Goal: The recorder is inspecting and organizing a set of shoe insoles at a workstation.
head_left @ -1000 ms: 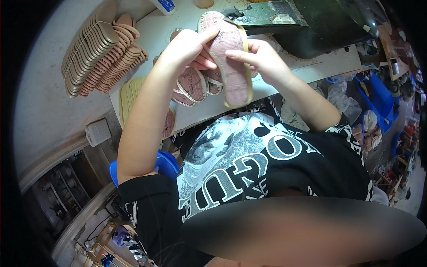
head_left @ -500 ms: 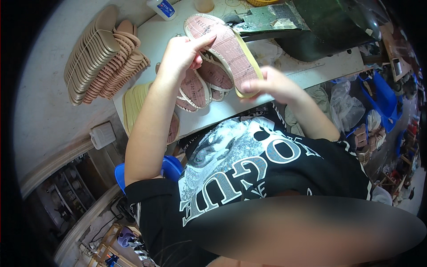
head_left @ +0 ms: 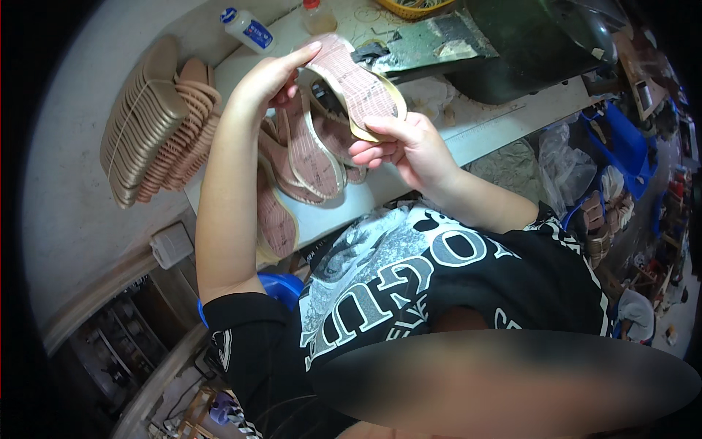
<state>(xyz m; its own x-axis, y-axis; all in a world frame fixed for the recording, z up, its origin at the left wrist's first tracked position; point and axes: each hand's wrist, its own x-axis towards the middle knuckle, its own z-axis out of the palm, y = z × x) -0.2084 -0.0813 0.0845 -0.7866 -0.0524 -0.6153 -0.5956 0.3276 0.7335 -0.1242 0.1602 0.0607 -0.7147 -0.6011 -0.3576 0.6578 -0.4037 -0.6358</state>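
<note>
Held up over the table is a pink insole (head_left: 358,84) with faint lines, printed marks and a yellow edge. My left hand (head_left: 274,79) grips its far end, thumb on the pink face. At the near end my right hand (head_left: 413,150) pinches it, thumb on top and fingers curled beneath. Several similar pink insoles (head_left: 314,157) with pale rims lie overlapping on the table just below. Another pink insole (head_left: 276,219) with a yellow border lies beside my left forearm, which partly covers it.
Bundled beige soles (head_left: 142,139) lean against the wall on the left. A white bottle (head_left: 247,29) and a red-capped bottle (head_left: 319,16) stand at the back of the white table (head_left: 479,132). A green metal plate (head_left: 431,44) juts over it, beside a dark machine body (head_left: 526,44).
The held insole has turned and tilted, its near end shifting left. My right hand has moved left with it, and my left hand has shifted slightly left. The whole view has shifted a little.
</note>
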